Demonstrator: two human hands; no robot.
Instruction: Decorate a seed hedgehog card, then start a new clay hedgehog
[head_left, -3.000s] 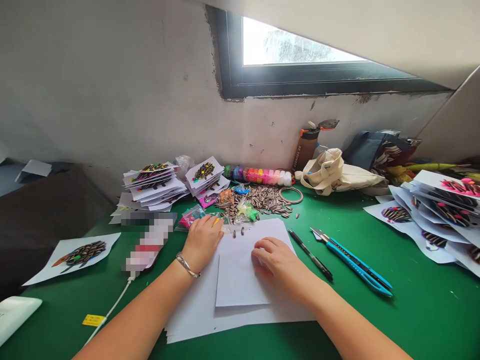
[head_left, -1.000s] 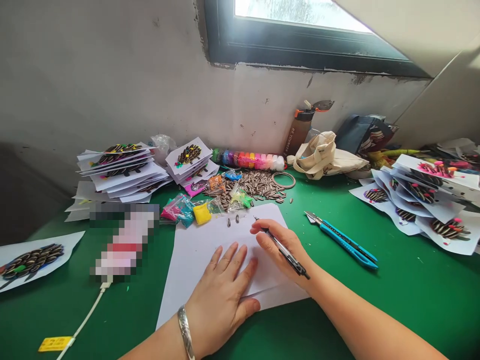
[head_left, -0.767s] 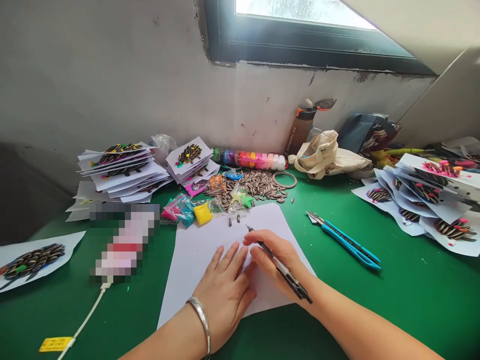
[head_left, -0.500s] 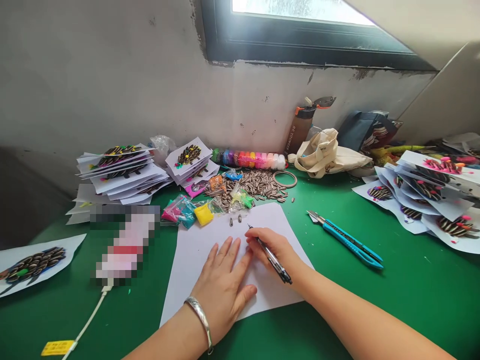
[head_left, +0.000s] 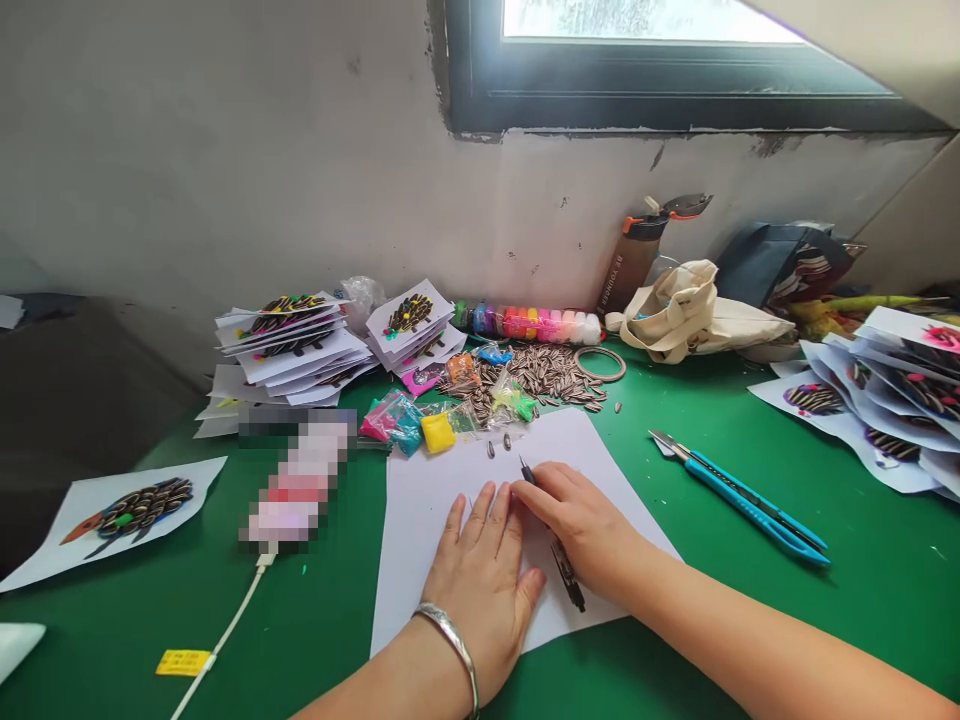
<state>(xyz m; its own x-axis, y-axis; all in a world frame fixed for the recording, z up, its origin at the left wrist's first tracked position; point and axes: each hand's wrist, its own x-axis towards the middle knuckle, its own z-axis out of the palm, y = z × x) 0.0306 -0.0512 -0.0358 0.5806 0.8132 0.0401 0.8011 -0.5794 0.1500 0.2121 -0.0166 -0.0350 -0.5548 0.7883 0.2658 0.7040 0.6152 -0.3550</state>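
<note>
Your spread left fingers (head_left: 478, 515) likely steady the flat white paper (head_left: 411, 535) underneath. Your right fingers (head_left: 537, 502) pinch a thin black plastic pen (head_left: 567, 577).

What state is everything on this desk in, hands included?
Left hand: flat on the paper
Right hand: holding the pen
Pen: gripped, tip pointing away from the person
Paper: flat on the desk
Knife: lying down, blade position unclear
Bottle: standing, lid open
Seeds: loose, mostly heaped
Cloth bag: slumped
</note>
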